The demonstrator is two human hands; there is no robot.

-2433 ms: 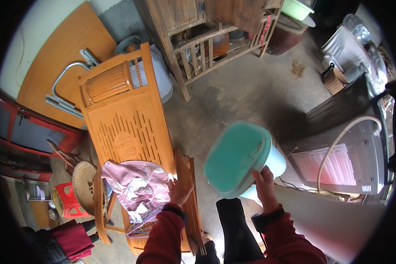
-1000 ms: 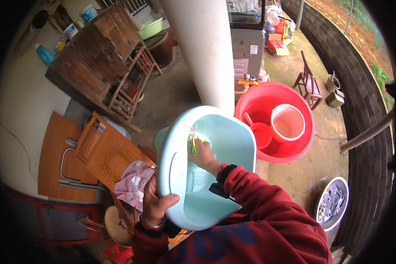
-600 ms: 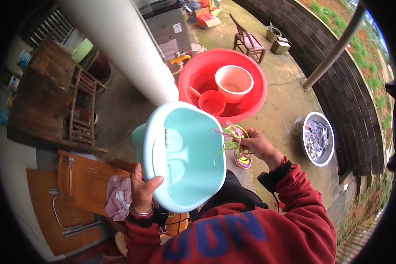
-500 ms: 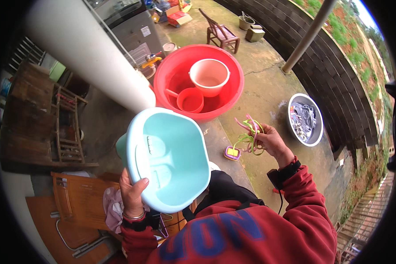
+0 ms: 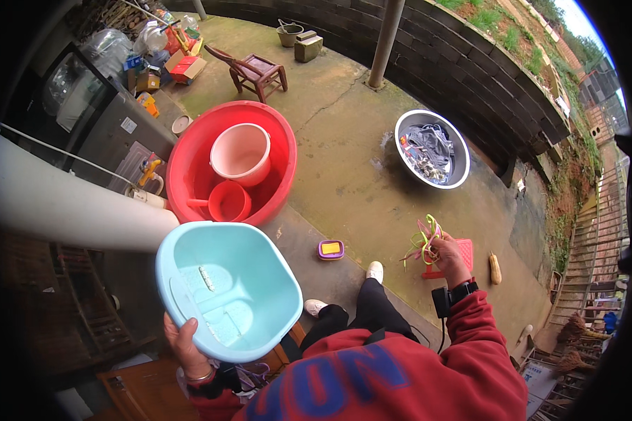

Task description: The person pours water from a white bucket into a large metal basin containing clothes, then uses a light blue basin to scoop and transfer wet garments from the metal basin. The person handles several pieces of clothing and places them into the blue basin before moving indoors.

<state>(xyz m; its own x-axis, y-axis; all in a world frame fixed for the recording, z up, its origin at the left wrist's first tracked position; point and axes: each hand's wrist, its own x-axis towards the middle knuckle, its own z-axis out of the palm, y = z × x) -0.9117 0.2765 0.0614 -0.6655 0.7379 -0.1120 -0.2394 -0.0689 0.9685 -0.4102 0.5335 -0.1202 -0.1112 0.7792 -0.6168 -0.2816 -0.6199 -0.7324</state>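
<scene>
Blue tub (image 5: pixel 263 265) held at person's left, mouth tilted up; left hand (image 5: pixel 185 347) clamped on its rim, thumb over the edge, fingers mostly hidden. One-handed hold, so press firmly or it may tip. Right hand (image 5: pixel 448 255) pinched on tangled green-and-pink cords (image 5: pixel 423 244), well apart from tub; gather loose ends so none snag. Edges, big to small: white pillar (image 5: pixel 77 193) and red tub (image 5: pixel 283 154) just past blue tub's far rim, gap unclear; metal basin (image 5: pixel 459 151) farther off; red stool (image 5: pixel 463 256) behind right hand; purple-yellow dish (image 5: pixel 331 250) between hands. Most room: concrete floor (image 5: pixel 330 165) between red tub and basin.
</scene>
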